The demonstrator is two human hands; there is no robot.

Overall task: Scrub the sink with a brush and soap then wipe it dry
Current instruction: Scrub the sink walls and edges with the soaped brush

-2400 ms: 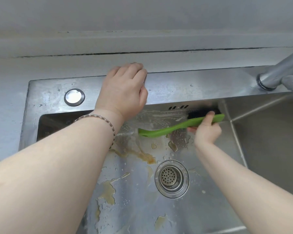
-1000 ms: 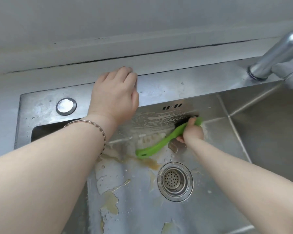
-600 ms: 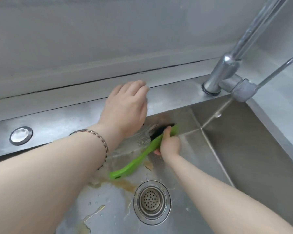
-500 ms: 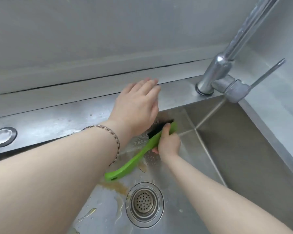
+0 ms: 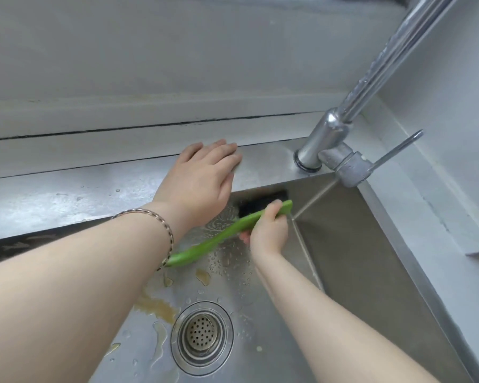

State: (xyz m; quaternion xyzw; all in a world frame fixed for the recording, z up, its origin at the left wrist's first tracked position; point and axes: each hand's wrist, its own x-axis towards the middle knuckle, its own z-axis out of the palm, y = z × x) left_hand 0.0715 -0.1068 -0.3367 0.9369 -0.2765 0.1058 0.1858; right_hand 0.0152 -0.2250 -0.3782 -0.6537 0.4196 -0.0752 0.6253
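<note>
The right hand (image 5: 267, 230) held the brush (image 5: 227, 234), scrubbing the sink (image 5: 357, 258) wall. The left hand (image 5: 202, 181) lay flat on the rim. Brown spots needed scrubbing next.

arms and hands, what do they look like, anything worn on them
Both arms are bare up to the picture's edge: no sleeves and no gloves. The left hand shows no ring. Its wrist carries a thin bracelet, a slim, braided-looking band in silver and darker tones. The right hand and its wrist wear nothing that shows: no ring, watch or band.
</note>
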